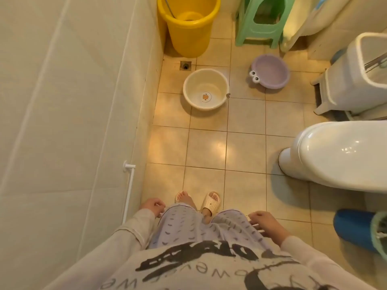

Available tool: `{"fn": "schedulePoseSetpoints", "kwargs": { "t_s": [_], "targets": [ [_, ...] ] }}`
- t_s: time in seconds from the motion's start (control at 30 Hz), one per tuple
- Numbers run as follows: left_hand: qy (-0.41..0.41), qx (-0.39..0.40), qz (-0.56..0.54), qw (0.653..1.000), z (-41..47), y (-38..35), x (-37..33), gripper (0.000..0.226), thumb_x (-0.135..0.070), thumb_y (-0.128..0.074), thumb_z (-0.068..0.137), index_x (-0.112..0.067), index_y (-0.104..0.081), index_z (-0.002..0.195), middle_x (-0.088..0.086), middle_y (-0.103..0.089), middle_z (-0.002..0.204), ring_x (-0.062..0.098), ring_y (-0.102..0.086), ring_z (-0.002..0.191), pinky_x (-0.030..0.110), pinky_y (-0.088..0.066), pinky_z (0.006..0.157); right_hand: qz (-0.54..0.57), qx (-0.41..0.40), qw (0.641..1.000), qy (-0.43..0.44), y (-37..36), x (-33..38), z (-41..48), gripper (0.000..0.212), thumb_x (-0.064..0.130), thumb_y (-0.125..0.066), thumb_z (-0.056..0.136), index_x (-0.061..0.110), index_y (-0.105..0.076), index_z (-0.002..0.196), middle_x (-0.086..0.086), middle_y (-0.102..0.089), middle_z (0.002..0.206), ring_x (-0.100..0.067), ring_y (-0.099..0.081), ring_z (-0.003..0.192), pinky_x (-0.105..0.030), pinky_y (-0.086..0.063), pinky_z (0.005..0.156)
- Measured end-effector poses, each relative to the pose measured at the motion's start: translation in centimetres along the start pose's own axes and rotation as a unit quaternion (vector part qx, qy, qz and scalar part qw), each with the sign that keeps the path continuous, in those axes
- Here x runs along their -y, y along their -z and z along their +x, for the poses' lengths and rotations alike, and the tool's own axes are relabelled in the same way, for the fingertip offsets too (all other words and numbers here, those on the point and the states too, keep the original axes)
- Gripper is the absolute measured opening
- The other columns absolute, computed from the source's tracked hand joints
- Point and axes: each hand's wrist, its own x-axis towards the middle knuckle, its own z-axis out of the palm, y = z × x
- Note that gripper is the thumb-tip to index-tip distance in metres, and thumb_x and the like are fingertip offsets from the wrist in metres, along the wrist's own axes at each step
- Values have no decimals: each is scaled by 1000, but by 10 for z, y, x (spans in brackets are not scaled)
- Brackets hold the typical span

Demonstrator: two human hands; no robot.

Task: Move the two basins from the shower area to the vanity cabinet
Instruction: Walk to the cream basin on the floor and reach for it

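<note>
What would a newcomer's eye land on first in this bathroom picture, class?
Probably the bright yellow bucket in the far corner by the wall, then the two basins on the tiled floor: a cream basin just in front of the floor drain and a purple basin with cartoon eyes to its right. Both hands, left hand and right hand, hang empty.

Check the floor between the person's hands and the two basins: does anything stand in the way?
Nothing visible does. Bare tiles run from the left hand and right hand to the cream basin and purple basin. The toilet sits off to the right.
</note>
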Motion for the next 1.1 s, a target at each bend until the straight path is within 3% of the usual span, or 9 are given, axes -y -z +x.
{"fn": "schedulePoseSetpoints", "kwargs": {
  "t_s": [0.1, 0.23, 0.5, 0.67, 0.87, 0.93, 1.1],
  "targets": [
    [29, -2, -22, 999, 6, -5, 7, 28, -3, -47, 87, -17, -52, 63, 3, -56, 68, 13, -49, 55, 19, -35, 49, 4, 3, 999, 39, 7, 33, 12, 16, 16, -48, 93, 4, -58, 97, -14, -61, 87, -20, -58, 67, -24, -49, 54],
    [74, -7, -65, 995, 14, -7, 18, 22, -3, -53, 86, -13, -58, 67, 2, -58, 68, 17, -49, 56, 21, -39, 64, -5, -1, 995, 96, 17, 84, 18, 27, 19, -49, 94, 1, -58, 112, -8, -62, 83, -17, -59, 68, -26, -48, 60],
    [117, -20, -91, 989, 52, 19, 10, 21, -1, -52, 87, -8, -56, 67, 8, -59, 67, 18, -46, 51, 25, -38, 60, 14, 3, 992, 123, 31, 156, 42, 26, 18, -48, 95, 3, -58, 114, -7, -62, 86, -17, -60, 71, -27, -50, 63],
    [94, -5, -60, 994, 93, 65, -58, 27, -4, -53, 87, -12, -54, 61, 6, -59, 65, 17, -47, 50, 21, -32, 52, 8, -25, 996, 86, 43, 190, 65, 24, 20, -49, 94, 4, -58, 109, -8, -63, 87, -19, -61, 73, -28, -50, 63],
    [8, 16, -59, 998, 130, 138, -191, 19, -10, -49, 91, -11, -56, 74, 11, -60, 88, 16, -49, 55, 21, -31, 51, 6, -54, 998, 20, 63, 224, 85, 22, 23, -48, 93, 5, -57, 102, -10, -63, 88, -22, -60, 73, -28, -49, 59],
    [-27, 24, -68, 997, 138, 158, -236, 13, -12, -49, 91, -11, -58, 81, 9, -61, 85, 14, -51, 57, 21, -33, 51, 11, -69, 998, 9, 69, 233, 90, 20, 22, -49, 93, 6, -57, 100, -11, -63, 88, -22, -60, 72, -28, -48, 59],
    [-77, 17, -67, 995, 153, 195, -320, 27, -8, -46, 91, -18, -53, 67, 2, -56, 71, 13, -49, 56, 21, -30, 51, 29, -100, 994, -19, 89, 261, 94, 16, 19, -48, 93, 6, -57, 97, -12, -61, 86, -22, -58, 69, -29, -47, 59]
  ]
}}
